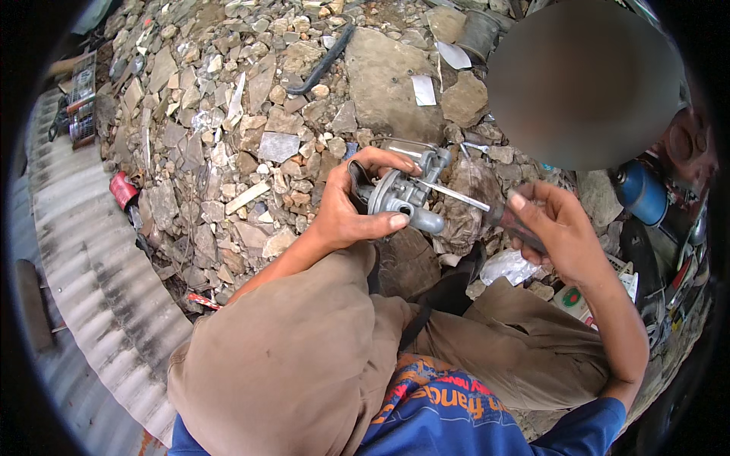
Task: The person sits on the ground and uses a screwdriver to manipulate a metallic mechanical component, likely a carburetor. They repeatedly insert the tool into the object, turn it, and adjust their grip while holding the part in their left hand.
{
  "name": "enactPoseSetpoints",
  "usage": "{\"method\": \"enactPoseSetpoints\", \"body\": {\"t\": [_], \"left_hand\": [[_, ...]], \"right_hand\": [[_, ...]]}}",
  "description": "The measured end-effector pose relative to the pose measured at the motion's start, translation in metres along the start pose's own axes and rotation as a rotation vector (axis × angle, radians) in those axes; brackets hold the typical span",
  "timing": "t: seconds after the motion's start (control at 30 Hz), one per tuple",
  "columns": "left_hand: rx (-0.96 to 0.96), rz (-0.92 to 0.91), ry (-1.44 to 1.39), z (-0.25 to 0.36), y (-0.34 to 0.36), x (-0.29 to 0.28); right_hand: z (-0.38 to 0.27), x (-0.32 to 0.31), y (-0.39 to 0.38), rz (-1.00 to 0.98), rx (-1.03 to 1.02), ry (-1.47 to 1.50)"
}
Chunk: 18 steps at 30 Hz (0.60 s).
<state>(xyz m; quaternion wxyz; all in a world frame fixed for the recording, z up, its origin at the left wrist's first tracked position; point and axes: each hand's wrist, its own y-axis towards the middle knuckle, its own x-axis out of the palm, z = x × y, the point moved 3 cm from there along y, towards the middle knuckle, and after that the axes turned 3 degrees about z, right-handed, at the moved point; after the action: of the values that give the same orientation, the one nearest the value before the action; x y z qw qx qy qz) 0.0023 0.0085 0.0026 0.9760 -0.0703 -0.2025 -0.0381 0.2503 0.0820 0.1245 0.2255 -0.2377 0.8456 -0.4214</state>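
A grey metal carburetor [403, 199] is gripped in my left hand [353, 199], with the thumb and fingers around its round body. My right hand [555, 228] is closed on the dark red handle of a screwdriver [460, 195]. The shaft slants left to the carburetor, where its tip touches or lies very close to the upper part of the body. Both hands are over my trousered legs [296, 334].
Stony, littered ground [228, 137] surrounds me. Corrugated sheets [91, 258] lie along the left. A black hose piece [319, 64] lies ahead. A crumpled plastic bag [509, 264], a blue canister [640, 190] and scattered tools [677, 277] are at the right. A blurred oval hides the upper right.
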Motion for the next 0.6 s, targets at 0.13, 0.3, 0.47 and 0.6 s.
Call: {"method": "enactPoseSetpoints", "body": {"t": [0.13, 0.3, 0.47, 0.6], "left_hand": [[-0.068, -0.034, 0.018, -0.012, 0.001, 0.000], [-0.080, 0.061, -0.139, -0.018, 0.003, -0.001], [-0.221, 0.181, -0.467, -0.014, 0.001, 0.004], [-0.205, 0.176, -0.461, -0.015, 0.002, 0.004]], "right_hand": [[-0.002, 0.008, -0.005, 0.084, -0.543, -0.248], [-0.008, 0.004, -0.019, 0.216, -0.668, -0.427], [-0.019, 0.009, -0.032, 0.254, -0.739, -0.655], [-0.021, 0.016, -0.035, 0.244, -0.769, -0.693]]}}
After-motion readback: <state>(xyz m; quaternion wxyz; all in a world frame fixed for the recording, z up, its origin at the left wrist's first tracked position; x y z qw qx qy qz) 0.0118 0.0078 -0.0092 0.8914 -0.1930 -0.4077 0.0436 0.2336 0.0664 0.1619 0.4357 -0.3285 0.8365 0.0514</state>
